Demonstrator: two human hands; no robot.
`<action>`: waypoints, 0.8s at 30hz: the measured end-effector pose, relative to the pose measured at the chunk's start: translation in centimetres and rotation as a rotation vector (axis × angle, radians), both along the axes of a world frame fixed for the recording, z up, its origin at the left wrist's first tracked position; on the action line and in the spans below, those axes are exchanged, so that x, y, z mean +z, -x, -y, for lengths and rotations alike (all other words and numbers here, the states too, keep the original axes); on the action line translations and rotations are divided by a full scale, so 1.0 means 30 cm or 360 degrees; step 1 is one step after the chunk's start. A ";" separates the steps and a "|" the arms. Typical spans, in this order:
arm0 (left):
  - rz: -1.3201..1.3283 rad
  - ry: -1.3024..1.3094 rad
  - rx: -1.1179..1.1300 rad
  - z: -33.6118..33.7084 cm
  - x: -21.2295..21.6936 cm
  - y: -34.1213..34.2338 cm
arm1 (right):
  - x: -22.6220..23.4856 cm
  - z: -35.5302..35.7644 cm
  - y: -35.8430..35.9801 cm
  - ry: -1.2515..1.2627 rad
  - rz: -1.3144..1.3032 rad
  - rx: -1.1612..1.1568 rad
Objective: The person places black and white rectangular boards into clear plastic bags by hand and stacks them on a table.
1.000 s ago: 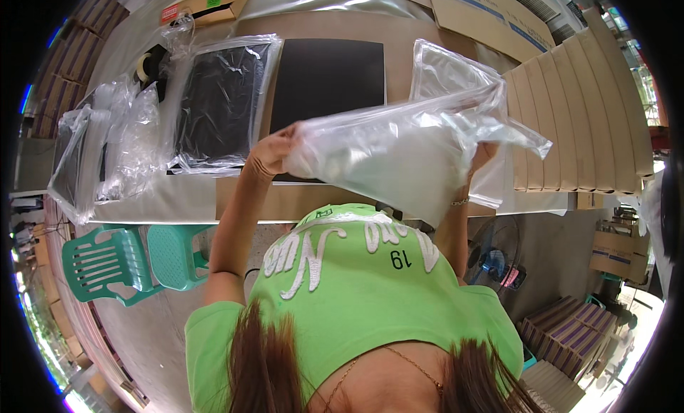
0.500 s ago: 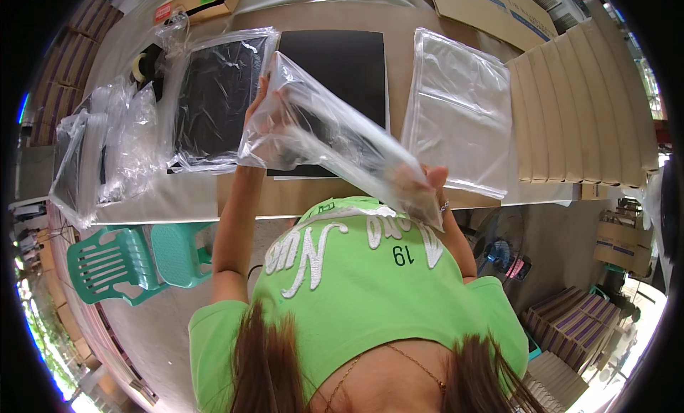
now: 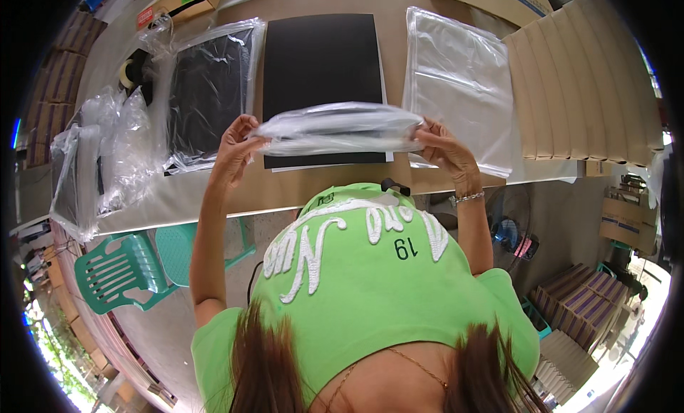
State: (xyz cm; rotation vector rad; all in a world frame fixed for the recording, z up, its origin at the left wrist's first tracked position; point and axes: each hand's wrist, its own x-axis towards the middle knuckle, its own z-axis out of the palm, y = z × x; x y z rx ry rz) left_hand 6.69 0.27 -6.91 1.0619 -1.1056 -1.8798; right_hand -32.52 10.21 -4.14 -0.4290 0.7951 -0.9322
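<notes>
In the frame's middle, the left hand (image 3: 236, 148) and right hand (image 3: 447, 147) pinch the ends of a clear plastic bag (image 3: 338, 130) over a black sheet (image 3: 320, 63). This seems the holding-out step; the next move calls for gentle, even hands.

Soft, fairly even light covers the brown-topped table (image 3: 394, 43), while both lower side rims burn out to white. Glare streaks the flat stack of clear plastic bags (image 3: 459, 92); the matte black rectangular sheet (image 3: 320, 64) reflects little. Motion blur softens the raised clear plastic bag (image 3: 335, 128). Fisheye distortion curves the upright tan cardboard panels (image 3: 584, 92), and black swallows the corners.
</notes>
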 end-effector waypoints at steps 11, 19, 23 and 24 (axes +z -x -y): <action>0.1279 0.0826 0.0062 -0.307 -0.062 0.044 | -0.226 -0.201 -0.172 0.0384 -0.1852 -0.0442; 0.1042 0.0835 0.0021 -0.337 -0.073 0.035 | -0.129 -0.184 -0.231 0.0606 -0.2024 -0.0256; 0.1088 0.0660 0.0055 -0.349 0.000 0.072 | -0.181 -0.192 -0.212 0.0604 -0.2100 -0.0361; 0.1071 0.0625 0.0103 -0.350 0.009 0.083 | -0.185 -0.194 -0.199 0.0597 -0.2111 -0.0410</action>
